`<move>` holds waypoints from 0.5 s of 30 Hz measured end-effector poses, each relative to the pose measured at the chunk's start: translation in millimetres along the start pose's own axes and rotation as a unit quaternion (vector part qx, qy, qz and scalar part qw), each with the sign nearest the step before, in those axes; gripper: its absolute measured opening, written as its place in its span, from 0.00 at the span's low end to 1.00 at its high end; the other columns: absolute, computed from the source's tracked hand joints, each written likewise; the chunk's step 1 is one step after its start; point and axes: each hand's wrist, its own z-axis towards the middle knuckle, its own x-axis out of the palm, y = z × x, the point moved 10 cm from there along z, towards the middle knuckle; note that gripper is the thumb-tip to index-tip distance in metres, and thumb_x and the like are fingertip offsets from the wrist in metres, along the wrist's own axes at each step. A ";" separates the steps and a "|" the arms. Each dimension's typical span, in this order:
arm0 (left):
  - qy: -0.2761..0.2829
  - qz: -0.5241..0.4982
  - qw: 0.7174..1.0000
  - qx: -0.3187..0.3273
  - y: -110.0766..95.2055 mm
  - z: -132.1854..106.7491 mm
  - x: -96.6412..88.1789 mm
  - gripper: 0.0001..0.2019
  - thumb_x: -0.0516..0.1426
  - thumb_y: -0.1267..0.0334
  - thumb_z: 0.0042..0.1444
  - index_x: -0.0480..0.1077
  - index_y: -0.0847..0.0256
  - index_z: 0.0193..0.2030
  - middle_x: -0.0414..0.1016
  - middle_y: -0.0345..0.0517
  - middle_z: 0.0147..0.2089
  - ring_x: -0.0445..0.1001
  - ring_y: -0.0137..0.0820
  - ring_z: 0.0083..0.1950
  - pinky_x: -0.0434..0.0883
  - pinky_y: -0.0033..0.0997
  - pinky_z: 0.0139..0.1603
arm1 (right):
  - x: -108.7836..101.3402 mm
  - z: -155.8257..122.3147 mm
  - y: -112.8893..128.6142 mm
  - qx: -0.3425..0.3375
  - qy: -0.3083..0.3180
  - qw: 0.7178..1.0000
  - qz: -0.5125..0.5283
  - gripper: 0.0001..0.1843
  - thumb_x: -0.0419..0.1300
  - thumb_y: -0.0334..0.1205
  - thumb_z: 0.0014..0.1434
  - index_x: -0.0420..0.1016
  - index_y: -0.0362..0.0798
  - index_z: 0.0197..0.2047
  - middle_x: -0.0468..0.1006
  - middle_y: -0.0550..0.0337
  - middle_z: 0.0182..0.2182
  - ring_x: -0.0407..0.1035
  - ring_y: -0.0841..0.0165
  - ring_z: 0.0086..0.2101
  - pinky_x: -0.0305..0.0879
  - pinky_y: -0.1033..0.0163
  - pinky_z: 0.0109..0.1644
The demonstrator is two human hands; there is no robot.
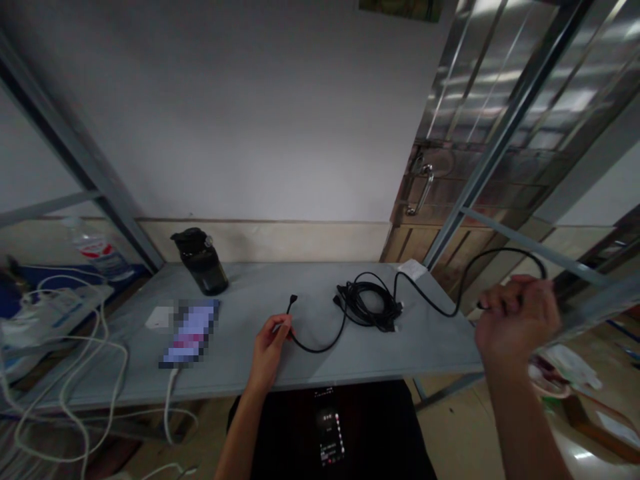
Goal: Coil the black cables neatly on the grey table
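A black cable (367, 303) lies in a loose coil on the grey table (280, 277), right of the middle. My left hand (273, 337) pinches one stretch of it near a dark connector (293, 299) that sticks up past the fingertips. From there the cable sags in a curve back to the coil. My right hand (517, 317), raised beyond the table's right edge, is closed around another stretch. That length arches over the hand and runs down to the coil. Several connector ends show at the coil's rim.
A black bottle (201, 261) stands at the back left, with a phone (193, 332) on a white cable (170, 400) in front. Another phone (329, 430) rests on my lap. Far left are a plastic bottle (100, 253) and tangled white cords. Metal posts (500, 147) flank the table.
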 end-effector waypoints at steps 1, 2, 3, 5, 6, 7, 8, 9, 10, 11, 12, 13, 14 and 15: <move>0.002 0.002 1.000 0.001 -0.7 0.1 0.4 0.20 0.67 0.39 0.67 0.81 0.55 0.49 0.79 0.43 0.37 0.77 0.38 0.41 0.72 0.36 0.49 | 11.9 -12.0 -4.7 -0.005 0.032 0.999 -0.009 0.14 0.70 0.53 0.70 0.80 0.53 0.37 0.55 0.74 0.20 0.46 0.71 0.20 0.48 0.61 0.25; 0.001 0.005 1.000 0.002 -1.8 0.1 0.7 0.21 0.67 0.39 0.67 0.81 0.55 0.48 0.79 0.43 0.36 0.77 0.38 0.41 0.72 0.36 0.49 | 25.0 -27.0 -12.3 -0.002 0.069 0.997 -0.026 0.16 0.70 0.56 0.71 0.81 0.52 0.41 0.58 0.73 0.21 0.51 0.71 0.21 0.52 0.62 0.26; 0.001 0.009 1.000 0.004 -3.1 0.2 1.0 0.21 0.67 0.38 0.67 0.81 0.55 0.48 0.79 0.43 0.36 0.77 0.38 0.41 0.72 0.37 0.49 | 38.4 -45.1 -23.2 0.011 0.109 0.993 -0.050 0.18 0.68 0.59 0.73 0.82 0.51 0.44 0.63 0.71 0.22 0.57 0.70 0.22 0.58 0.63 0.28; 0.000 0.012 1.000 0.006 -5.1 0.4 1.3 0.22 0.67 0.38 0.66 0.81 0.56 0.47 0.78 0.43 0.36 0.76 0.38 0.40 0.72 0.37 0.48 | 68.3 -91.1 -47.0 0.014 0.212 0.968 -0.137 0.22 0.61 0.60 0.79 0.83 0.51 0.46 0.77 0.62 0.29 0.73 0.66 0.32 0.71 0.60 0.39; -0.002 0.011 1.000 0.005 -5.5 0.5 1.3 0.22 0.67 0.37 0.66 0.81 0.56 0.47 0.78 0.42 0.35 0.76 0.38 0.40 0.72 0.36 0.48 | 86.3 -120.3 -62.1 0.015 0.286 0.941 -0.182 0.22 0.57 0.57 0.82 0.84 0.51 0.48 0.83 0.57 0.36 0.78 0.63 0.39 0.75 0.56 0.48; -0.004 0.010 1.000 0.003 -5.5 0.6 1.1 0.22 0.67 0.37 0.66 0.81 0.56 0.47 0.78 0.42 0.35 0.76 0.38 0.39 0.72 0.36 0.47 | 103.5 -153.0 -77.8 0.014 0.363 0.909 -0.203 0.20 0.55 0.53 0.83 0.85 0.52 0.51 0.86 0.53 0.43 0.81 0.60 0.46 0.77 0.52 0.56; -0.008 0.010 1.000 0.002 -5.3 0.6 0.3 0.23 0.67 0.36 0.65 0.81 0.56 0.47 0.79 0.42 0.36 0.76 0.37 0.39 0.72 0.36 0.47 | 118.7 -186.7 -90.8 -0.001 0.432 0.877 -0.213 0.18 0.54 0.50 0.83 0.85 0.52 0.54 0.87 0.51 0.49 0.81 0.58 0.52 0.76 0.49 0.61; -0.013 0.009 1.000 0.000 -4.7 0.6 -0.8 0.24 0.67 0.36 0.65 0.81 0.56 0.48 0.79 0.43 0.37 0.76 0.38 0.40 0.73 0.36 0.47 | 130.9 -219.2 -102.1 -0.027 0.486 0.845 -0.224 0.16 0.55 0.47 0.83 0.84 0.53 0.58 0.86 0.48 0.55 0.80 0.56 0.56 0.76 0.47 0.64; -0.022 0.007 1.000 -0.001 -4.0 0.5 -2.7 0.25 0.68 0.35 0.64 0.81 0.56 0.48 0.80 0.43 0.38 0.76 0.38 0.40 0.73 0.37 0.47 | 140.2 -249.7 -114.1 -0.049 0.530 0.813 -0.237 0.16 0.56 0.42 0.82 0.83 0.53 0.63 0.85 0.47 0.59 0.79 0.55 0.59 0.75 0.45 0.67; -0.033 0.004 0.999 -0.001 -3.0 0.2 -5.0 0.25 0.68 0.35 0.64 0.81 0.57 0.49 0.80 0.44 0.40 0.77 0.38 0.42 0.73 0.37 0.48 | 147.1 -277.4 -125.6 -0.069 0.566 0.783 -0.248 0.17 0.56 0.38 0.82 0.81 0.52 0.66 0.84 0.47 0.60 0.79 0.55 0.60 0.75 0.45 0.68; -0.044 -0.001 0.999 -0.001 -2.0 -0.1 -7.6 0.26 0.68 0.34 0.63 0.81 0.57 0.50 0.81 0.45 0.42 0.77 0.39 0.43 0.74 0.37 0.49 | 152.2 -301.7 -136.2 -0.088 0.594 0.755 -0.264 0.19 0.56 0.34 0.81 0.79 0.51 0.68 0.85 0.48 0.59 0.79 0.55 0.59 0.75 0.44 0.68; -0.056 -0.007 0.998 0.001 -1.0 -0.4 -10.3 0.26 0.68 0.35 0.63 0.81 0.57 0.50 0.81 0.46 0.43 0.78 0.39 0.45 0.74 0.38 0.50 | 155.4 -321.7 -145.6 -0.106 0.614 0.729 -0.283 0.20 0.57 0.32 0.80 0.79 0.50 0.69 0.85 0.48 0.57 0.79 0.54 0.58 0.76 0.44 0.67; -0.066 -0.011 0.998 0.003 0.1 -0.7 -12.8 0.26 0.68 0.35 0.63 0.81 0.57 0.50 0.82 0.46 0.44 0.78 0.39 0.46 0.74 0.38 0.52 | 157.6 -337.4 -153.2 -0.122 0.628 0.706 -0.303 0.20 0.58 0.31 0.79 0.78 0.49 0.70 0.86 0.48 0.55 0.80 0.54 0.56 0.77 0.44 0.66; -0.074 -0.014 0.997 0.005 1.0 -1.0 -15.0 0.25 0.68 0.35 0.63 0.81 0.57 0.50 0.82 0.46 0.45 0.78 0.40 0.47 0.74 0.38 0.53 | 159.0 -348.9 -158.8 -0.137 0.638 0.686 -0.322 0.21 0.59 0.31 0.79 0.77 0.48 0.70 0.86 0.48 0.54 0.80 0.54 0.55 0.77 0.44 0.64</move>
